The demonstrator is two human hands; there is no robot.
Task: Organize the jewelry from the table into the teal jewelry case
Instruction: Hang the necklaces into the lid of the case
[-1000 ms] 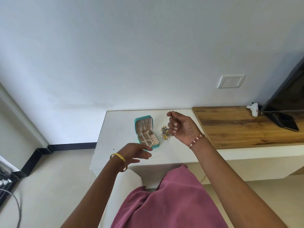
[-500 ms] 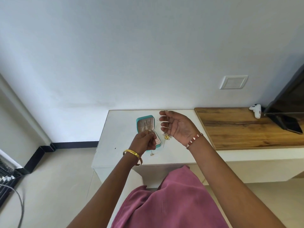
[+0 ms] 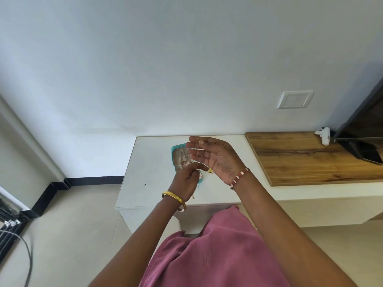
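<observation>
The teal jewelry case (image 3: 179, 157) stands open on the white table (image 3: 149, 162), its lid up and some pieces inside; my hands cover its front half. My right hand (image 3: 213, 157) is raised above it, palm up and fingers spread, with a thin chain (image 3: 198, 150) draped over the fingers. Just below, my left hand (image 3: 186, 181) pinches the lower part of that chain, and a small end dangles under the wrist. A bit of gold jewelry (image 3: 210, 170) lies on the table beside the case, mostly hidden by my right hand.
A wooden board (image 3: 310, 156) covers the table's right part, with a white controller (image 3: 323, 135) and a dark screen (image 3: 364, 129) at its far end. A wall plate (image 3: 295, 99) is above. Cables lie on the floor at left (image 3: 18, 241).
My left hand rose from the table's front edge to the case and took hold of the chain. My right hand opened from a loose curl, its palm turned up.
</observation>
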